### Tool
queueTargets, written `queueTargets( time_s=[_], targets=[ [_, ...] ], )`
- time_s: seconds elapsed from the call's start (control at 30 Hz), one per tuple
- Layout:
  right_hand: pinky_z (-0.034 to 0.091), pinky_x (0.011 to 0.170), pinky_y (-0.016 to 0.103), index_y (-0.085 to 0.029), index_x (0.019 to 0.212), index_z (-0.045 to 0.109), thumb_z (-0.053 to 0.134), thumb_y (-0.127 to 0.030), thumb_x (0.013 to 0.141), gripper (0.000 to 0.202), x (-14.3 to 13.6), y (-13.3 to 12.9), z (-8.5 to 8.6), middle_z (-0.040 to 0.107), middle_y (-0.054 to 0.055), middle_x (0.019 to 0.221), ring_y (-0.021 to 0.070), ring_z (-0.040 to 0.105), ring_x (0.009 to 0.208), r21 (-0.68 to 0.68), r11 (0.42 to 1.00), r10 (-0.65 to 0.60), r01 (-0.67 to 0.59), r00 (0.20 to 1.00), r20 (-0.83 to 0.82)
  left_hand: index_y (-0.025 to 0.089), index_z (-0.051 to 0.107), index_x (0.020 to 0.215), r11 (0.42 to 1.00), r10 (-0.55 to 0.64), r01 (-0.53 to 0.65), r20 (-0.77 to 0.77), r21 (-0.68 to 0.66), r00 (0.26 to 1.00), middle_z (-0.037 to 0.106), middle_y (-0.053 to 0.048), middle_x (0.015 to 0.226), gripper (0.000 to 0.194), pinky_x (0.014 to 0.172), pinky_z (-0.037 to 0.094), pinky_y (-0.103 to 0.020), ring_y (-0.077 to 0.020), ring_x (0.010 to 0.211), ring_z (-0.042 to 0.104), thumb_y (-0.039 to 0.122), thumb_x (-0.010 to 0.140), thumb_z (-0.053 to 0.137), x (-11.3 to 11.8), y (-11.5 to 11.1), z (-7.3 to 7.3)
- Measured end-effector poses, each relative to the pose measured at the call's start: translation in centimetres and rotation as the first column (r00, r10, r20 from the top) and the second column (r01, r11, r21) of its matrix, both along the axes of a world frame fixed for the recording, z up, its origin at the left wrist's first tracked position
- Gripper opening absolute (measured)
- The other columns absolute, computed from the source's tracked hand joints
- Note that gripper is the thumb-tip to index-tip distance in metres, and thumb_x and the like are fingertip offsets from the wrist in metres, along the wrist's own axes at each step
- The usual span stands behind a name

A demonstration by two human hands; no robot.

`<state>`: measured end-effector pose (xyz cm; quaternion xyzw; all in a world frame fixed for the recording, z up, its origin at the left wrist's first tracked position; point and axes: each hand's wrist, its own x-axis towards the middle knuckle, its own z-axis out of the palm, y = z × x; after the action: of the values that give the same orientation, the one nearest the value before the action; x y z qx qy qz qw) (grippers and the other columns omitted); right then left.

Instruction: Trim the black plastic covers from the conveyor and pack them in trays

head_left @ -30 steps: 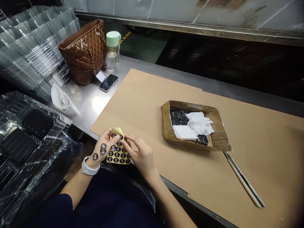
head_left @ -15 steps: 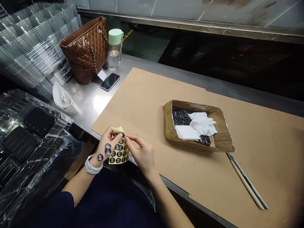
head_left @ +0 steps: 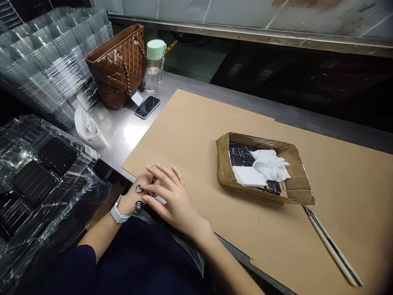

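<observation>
Round black stickers (head_left: 139,205) with white print are stuck on the back of my left hand (head_left: 137,192), above a white watch (head_left: 119,213). My right hand (head_left: 172,196) lies over my left hand, its fingers spread and its fingertips at the stickers there. Behind it the fingers of my left hand are hidden, and so is most of whatever they hold; only dark bits show between my right fingers. Both hands are at the near edge of the brown board (head_left: 190,135).
A cardboard box (head_left: 224,159) with black pieces and white tissue stands on the board, a long strip (head_left: 333,246) beside it. At the back left are a brown bag (head_left: 116,69), bottle (head_left: 153,67), phone (head_left: 147,107), paper cup (head_left: 89,129) and stacked clear trays (head_left: 52,61).
My right hand has moved left from the sticker sheet's edge onto the back of my left hand, its fingers now spread. The sheet is now mostly hidden. The view has shifted slightly.
</observation>
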<state>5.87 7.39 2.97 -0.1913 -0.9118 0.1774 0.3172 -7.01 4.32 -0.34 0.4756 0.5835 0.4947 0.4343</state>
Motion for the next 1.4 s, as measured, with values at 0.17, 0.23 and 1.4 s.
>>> queueTargets(
  time_s=[0.17,0.23,1.4],
  targets=[
    [0.046,0.092,0.043,-0.023,0.109,0.059,0.054,-0.024,0.088,0.021,2.0,1.0,-1.7,0.067,0.009,0.107,0.0224,0.062,0.103,-0.102,0.975,-0.207,0.197,0.973,-0.1,0.019,0.055,0.09,0.995,0.066,-0.051,0.19,-0.082,0.98,0.06,-0.001,0.083,0.017,0.078,0.047,-0.03,-0.0153,0.079,0.059,0.033,0.083,0.057,0.0,-0.4,0.1],
    [0.052,0.084,0.037,-0.022,0.107,0.059,0.06,-0.023,0.084,0.023,2.0,1.0,-2.5,0.068,0.009,0.104,0.0212,0.064,0.096,-0.111,0.972,-0.218,0.207,0.971,-0.095,0.018,0.054,0.09,0.991,0.111,-0.077,0.363,-0.108,0.925,0.061,-0.002,0.087,0.02,0.081,0.046,-0.03,-0.0157,0.084,0.06,0.035,0.081,0.06,0.2,-0.5,0.2],
    [0.055,0.077,0.034,-0.021,0.088,0.066,0.06,-0.016,0.082,0.01,1.3,2.3,-0.2,0.071,0.006,0.089,0.0181,0.066,0.085,-0.03,0.982,-0.186,0.186,0.94,-0.286,0.027,0.037,0.138,0.998,-0.069,0.068,-0.121,-0.011,0.99,0.062,-0.005,0.11,0.052,0.088,0.046,-0.031,-0.0175,0.1,0.06,0.029,0.088,0.05,-0.3,-0.6,0.5]
  ],
)
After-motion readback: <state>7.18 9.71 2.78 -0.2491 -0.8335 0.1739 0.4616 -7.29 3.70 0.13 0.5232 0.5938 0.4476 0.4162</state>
